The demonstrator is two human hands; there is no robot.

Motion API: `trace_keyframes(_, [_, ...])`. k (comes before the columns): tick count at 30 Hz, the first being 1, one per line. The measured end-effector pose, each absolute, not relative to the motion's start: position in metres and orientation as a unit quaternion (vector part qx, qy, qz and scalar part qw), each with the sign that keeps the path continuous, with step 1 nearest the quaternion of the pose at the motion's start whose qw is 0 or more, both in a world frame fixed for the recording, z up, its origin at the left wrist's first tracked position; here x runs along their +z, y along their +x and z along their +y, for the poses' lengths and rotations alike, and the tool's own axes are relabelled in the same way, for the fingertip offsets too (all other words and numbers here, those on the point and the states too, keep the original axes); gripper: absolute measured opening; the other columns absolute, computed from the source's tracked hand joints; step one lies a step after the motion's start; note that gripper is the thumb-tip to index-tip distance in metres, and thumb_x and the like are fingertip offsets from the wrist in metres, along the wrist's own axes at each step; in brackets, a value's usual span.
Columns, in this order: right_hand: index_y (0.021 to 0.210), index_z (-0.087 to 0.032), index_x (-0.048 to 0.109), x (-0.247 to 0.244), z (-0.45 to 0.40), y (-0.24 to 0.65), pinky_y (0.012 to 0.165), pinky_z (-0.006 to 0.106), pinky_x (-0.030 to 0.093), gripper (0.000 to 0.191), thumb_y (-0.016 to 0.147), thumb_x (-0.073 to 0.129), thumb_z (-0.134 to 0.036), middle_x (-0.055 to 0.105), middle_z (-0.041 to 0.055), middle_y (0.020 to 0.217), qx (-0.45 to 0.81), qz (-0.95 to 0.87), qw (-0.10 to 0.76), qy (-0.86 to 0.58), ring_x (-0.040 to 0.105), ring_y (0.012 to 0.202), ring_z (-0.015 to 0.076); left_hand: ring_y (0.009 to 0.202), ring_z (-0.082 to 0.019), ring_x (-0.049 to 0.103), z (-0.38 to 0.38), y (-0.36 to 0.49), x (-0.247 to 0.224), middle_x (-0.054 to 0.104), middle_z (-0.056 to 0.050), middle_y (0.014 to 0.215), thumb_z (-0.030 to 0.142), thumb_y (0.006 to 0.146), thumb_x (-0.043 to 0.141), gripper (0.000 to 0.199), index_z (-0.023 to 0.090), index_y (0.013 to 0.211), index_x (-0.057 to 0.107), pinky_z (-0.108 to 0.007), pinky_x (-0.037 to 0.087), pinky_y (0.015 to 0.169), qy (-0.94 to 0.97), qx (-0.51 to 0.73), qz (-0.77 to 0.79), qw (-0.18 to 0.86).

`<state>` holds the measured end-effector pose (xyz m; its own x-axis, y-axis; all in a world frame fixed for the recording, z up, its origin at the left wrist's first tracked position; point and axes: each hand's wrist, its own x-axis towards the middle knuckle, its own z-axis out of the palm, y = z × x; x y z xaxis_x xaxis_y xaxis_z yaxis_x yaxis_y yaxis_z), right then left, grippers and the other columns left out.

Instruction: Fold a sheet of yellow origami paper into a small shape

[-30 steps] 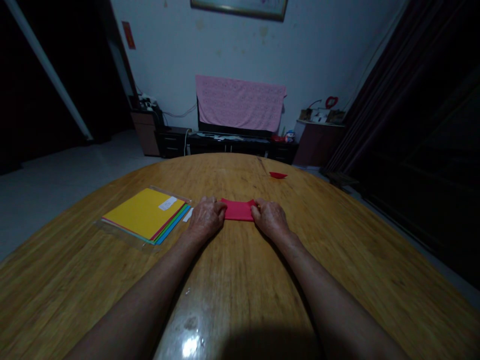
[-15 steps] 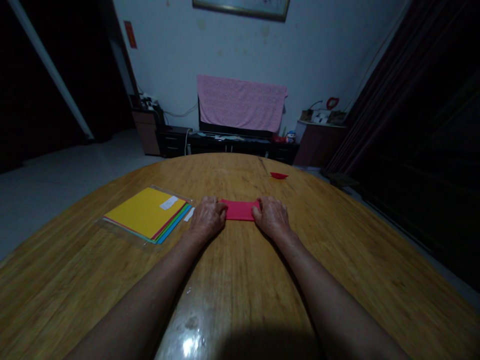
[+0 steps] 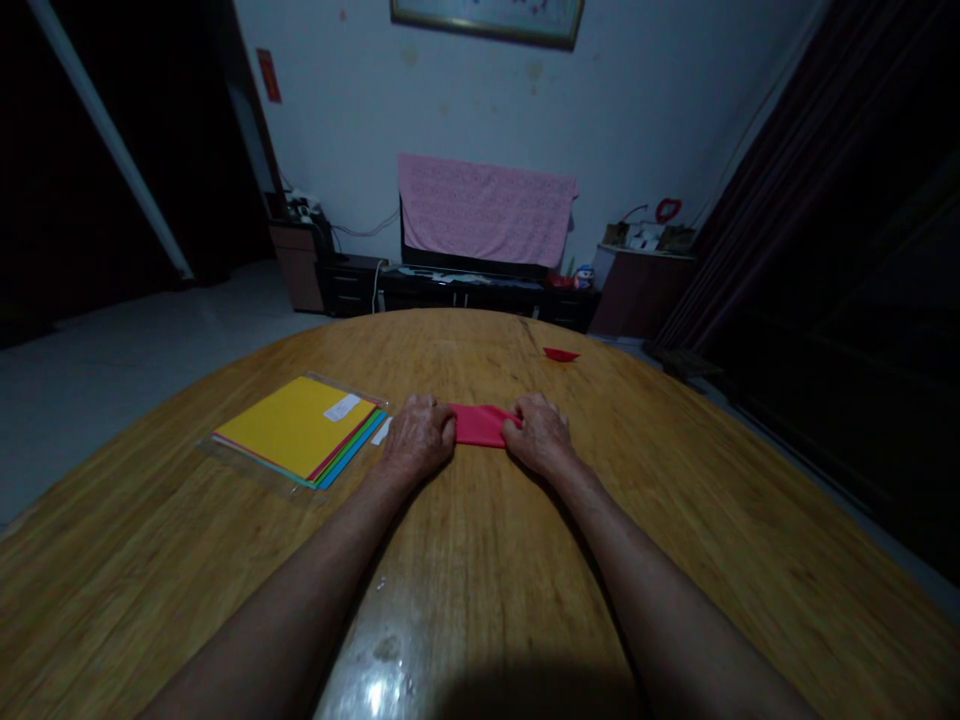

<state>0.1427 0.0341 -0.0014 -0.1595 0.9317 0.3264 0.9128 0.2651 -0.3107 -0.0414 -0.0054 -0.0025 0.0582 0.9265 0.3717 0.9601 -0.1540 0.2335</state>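
A folded strip of pinkish-red paper (image 3: 480, 425) lies on the wooden table between my two hands. My left hand (image 3: 421, 432) is closed on its left end, the thumb along the near side. At the right end, the fingers and thumb of my right hand (image 3: 538, 432) pinch the paper, and its upper right part slants up from the fold. The fingertips of both hands are partly hidden.
Left of my left hand, a clear packet of coloured sheets, yellow on top (image 3: 300, 425), lies on the round table (image 3: 480, 560). A small red folded paper shape (image 3: 561, 355) rests toward the far right. Beyond stand a cloth-covered screen (image 3: 487, 210) and low cabinets.
My right hand has shifted slightly left, and the paper's right end, flat before, now shows a slanted fold. The whole view has moved a little.
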Motion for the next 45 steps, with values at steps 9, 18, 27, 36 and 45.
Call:
trace_keyframes(9, [0.081,-0.017,0.059,0.002,0.037,0.136,0.064,0.025,0.042,0.02,0.079,0.048,-0.033,0.062,0.0026,0.073,0.187,-0.712,0.468,-0.489,0.058,0.067,0.0159,0.099,-0.024,0.06,0.007,-0.054,-0.003,0.064,-0.013,0.111,0.038,0.08,0.056,0.06,0.011,0.132,0.045,-0.036,0.045,0.088,-0.591,-0.477,-0.632,-0.156])
trace_keyframes(18, [0.094,-0.017,0.059,0.003,0.036,0.134,0.063,0.026,0.047,0.029,0.074,0.056,-0.038,0.068,0.0056,0.084,0.33,-0.66,0.509,-0.444,0.062,0.074,0.0179,0.057,-0.012,0.055,0.003,-0.053,0.001,0.066,-0.002,0.069,0.04,0.072,0.066,0.035,0.012,0.092,0.069,-0.022,0.039,0.053,-0.466,-0.591,-0.464,-0.467])
trace_keyframes(27, [0.099,-0.016,0.065,0.009,0.031,0.14,0.06,0.028,0.049,0.037,0.076,0.056,-0.045,0.069,0.006,0.088,0.522,-0.556,0.494,-0.419,0.062,0.072,0.0184,0.051,-0.008,0.048,0.003,-0.051,0.005,0.061,0.002,0.058,0.031,0.066,0.072,0.021,0.013,0.075,0.069,-0.02,0.036,0.05,-0.402,-0.618,-0.429,-0.522])
trace_keyframes(36, [0.082,-0.017,0.067,0.01,0.03,0.138,0.067,0.027,0.047,0.024,0.072,0.064,-0.039,0.068,0.0017,0.077,0.546,-0.521,0.537,-0.377,0.06,0.068,0.0155,0.052,-0.009,0.051,0.002,-0.051,0.005,0.063,0.0,0.059,0.03,0.067,0.071,0.019,0.013,0.073,0.069,-0.021,0.039,0.053,-0.412,-0.605,-0.406,-0.547])
trace_keyframes(45, [0.083,-0.02,0.068,0.013,0.027,0.139,0.067,0.029,0.048,0.024,0.067,0.071,-0.037,0.067,0.0012,0.082,0.652,-0.474,0.489,-0.333,0.058,0.074,0.0163,0.064,-0.014,0.059,0.006,-0.054,-0.002,0.069,-0.003,0.071,0.036,0.069,0.069,0.031,0.013,0.089,0.072,-0.023,0.044,0.062,-0.423,-0.6,-0.393,-0.553])
